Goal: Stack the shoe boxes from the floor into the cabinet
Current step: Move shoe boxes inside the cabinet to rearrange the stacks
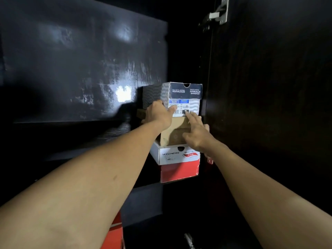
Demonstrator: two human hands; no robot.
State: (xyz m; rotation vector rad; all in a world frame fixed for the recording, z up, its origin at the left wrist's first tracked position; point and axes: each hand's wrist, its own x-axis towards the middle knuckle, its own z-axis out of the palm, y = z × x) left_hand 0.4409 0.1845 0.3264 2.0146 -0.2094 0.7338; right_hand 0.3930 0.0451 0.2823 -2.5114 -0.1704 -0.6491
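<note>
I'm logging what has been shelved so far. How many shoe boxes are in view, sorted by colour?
Dark grey box: 1
Brown box: 1
White and red box: 1
Red box, partly seen at the bottom edge: 1
Total: 4

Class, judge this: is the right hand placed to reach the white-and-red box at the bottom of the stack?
Probably yes: the right hand is at the brown box just above the white-and-red box, whose front faces it uncovered.
</note>
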